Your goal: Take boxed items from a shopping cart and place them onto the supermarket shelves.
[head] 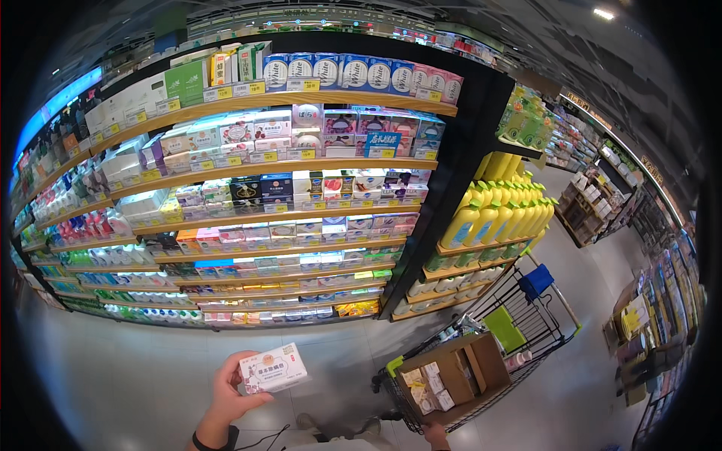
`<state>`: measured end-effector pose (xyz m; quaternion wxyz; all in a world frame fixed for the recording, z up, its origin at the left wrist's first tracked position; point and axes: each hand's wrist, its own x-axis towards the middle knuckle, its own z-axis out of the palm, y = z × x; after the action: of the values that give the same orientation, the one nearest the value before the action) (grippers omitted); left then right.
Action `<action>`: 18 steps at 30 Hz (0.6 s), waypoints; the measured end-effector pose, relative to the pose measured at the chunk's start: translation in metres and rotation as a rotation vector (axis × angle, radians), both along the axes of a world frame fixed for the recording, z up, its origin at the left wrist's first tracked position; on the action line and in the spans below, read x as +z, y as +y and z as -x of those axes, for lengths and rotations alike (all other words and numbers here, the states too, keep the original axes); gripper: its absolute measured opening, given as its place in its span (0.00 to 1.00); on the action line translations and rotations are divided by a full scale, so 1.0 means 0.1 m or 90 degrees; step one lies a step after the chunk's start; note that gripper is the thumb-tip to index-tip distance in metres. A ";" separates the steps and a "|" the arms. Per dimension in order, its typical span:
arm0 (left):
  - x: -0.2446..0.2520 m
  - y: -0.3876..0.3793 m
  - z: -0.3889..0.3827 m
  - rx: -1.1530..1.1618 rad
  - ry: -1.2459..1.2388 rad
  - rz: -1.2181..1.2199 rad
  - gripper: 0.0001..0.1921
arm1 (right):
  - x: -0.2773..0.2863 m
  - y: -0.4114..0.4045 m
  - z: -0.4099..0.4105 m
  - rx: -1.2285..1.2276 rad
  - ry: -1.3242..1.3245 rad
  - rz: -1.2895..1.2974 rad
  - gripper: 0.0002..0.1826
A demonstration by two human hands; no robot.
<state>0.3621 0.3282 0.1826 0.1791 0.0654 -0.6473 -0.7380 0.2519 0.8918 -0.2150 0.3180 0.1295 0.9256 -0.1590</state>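
Note:
My left hand [234, 384] holds a small white soap box [274, 369] with pink floral print, its printed face turned up, above the floor. At the lower right my right hand [435, 434] is at the near rim of a wire shopping cart [546, 315]; whether its fingers grip the rim or the carton is too small to tell. An open cardboard box [485, 352] stands in the cart. Inside it lie several small white and yellow boxes [431, 377].
A long shelf unit [271, 167] packed with boxed soaps and bottles stands in front. Yellow pump bottles [491, 217] fill its right end, close to the cart. Another display [592, 206] stands farther right, and stacked goods [648, 315] line the right side. Grey tiled floor [141, 372] lies below.

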 end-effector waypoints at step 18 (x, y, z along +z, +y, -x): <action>0.02 1.76 0.45 0.088 -0.125 0.074 0.40 | 0.09 0.34 0.30 0.215 -0.035 0.204 0.31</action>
<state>0.3175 0.5044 0.1842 0.1688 0.1715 -0.6973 -0.6752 0.2219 0.9254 -0.2064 0.3815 -0.0753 0.8882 -0.2447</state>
